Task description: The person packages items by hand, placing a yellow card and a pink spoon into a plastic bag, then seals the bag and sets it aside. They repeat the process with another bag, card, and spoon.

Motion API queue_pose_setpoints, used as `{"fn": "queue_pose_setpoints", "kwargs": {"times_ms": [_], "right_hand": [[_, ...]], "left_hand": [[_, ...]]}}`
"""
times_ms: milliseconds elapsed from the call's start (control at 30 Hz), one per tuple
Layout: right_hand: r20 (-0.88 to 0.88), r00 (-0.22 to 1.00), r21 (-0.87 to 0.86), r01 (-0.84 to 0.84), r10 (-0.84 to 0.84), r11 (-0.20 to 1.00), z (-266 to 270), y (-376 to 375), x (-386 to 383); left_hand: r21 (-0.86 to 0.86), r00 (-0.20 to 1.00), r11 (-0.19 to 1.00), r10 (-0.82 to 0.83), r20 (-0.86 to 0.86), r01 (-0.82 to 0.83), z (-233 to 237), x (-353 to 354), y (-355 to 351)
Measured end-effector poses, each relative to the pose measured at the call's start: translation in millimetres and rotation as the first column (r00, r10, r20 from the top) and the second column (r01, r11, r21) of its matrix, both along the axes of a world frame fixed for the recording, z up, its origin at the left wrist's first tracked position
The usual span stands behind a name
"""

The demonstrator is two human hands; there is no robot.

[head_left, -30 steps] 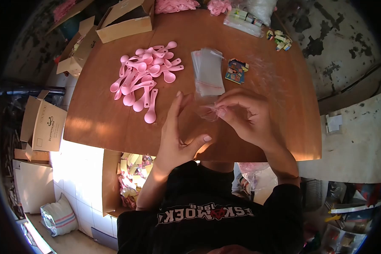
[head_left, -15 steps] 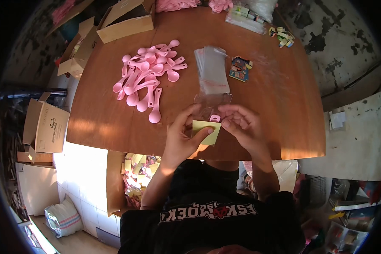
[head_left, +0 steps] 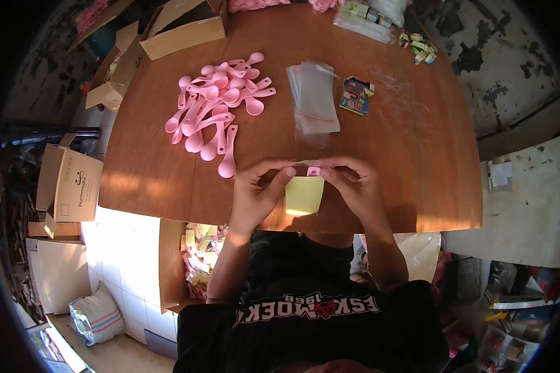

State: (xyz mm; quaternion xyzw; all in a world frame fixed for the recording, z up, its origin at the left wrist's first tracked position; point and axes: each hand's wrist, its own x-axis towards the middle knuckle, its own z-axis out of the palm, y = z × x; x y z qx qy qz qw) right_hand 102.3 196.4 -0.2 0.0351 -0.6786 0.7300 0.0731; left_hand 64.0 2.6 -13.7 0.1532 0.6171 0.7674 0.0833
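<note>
My left hand (head_left: pixel 259 189) and my right hand (head_left: pixel 353 186) pinch the top edge of a clear plastic bag (head_left: pixel 305 163) between thumbs and fingers, near the table's front edge. Below my fingertips a yellow card (head_left: pixel 304 195) hangs in the bag. The pink end of a spoon handle (head_left: pixel 314 171) shows above the card, beside my right thumb. Beyond my hands lies a fanned stack of clear bags (head_left: pixel 316 102). Right of that stack are small printed cards (head_left: pixel 354 96). A pile of pink spoons (head_left: pixel 221 105) lies to the left.
An open cardboard box (head_left: pixel 183 34) stands at the table's back left. Wrapped packs (head_left: pixel 364 25) and small folded cards (head_left: pixel 422 48) lie at the back right. Under the table's front edge, a box (head_left: pixel 171 264) holds many packed pieces. Another carton (head_left: pixel 74 186) is at the left.
My left thumb has left the yellow card and moved up to the bag's top edge. The raised bag opening is now folded down flat between both hands.
</note>
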Motion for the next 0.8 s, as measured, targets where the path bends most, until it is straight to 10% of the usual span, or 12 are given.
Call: {"fn": "queue_pose_setpoints", "kwargs": {"times_ms": [400,800], "right_hand": [[-0.173,0.965,0.211,-0.158,0.196,0.965,0,15,-2],[-0.187,0.961,0.324,-0.135,0.204,0.936,5,12,3]], "left_hand": [[-0.13,0.962,0.975,-0.201,-0.187,0.178,-3,-11,-20],[-0.036,0.981,0.98,-0.194,-0.006,0.193,0,-7,-13]]}}
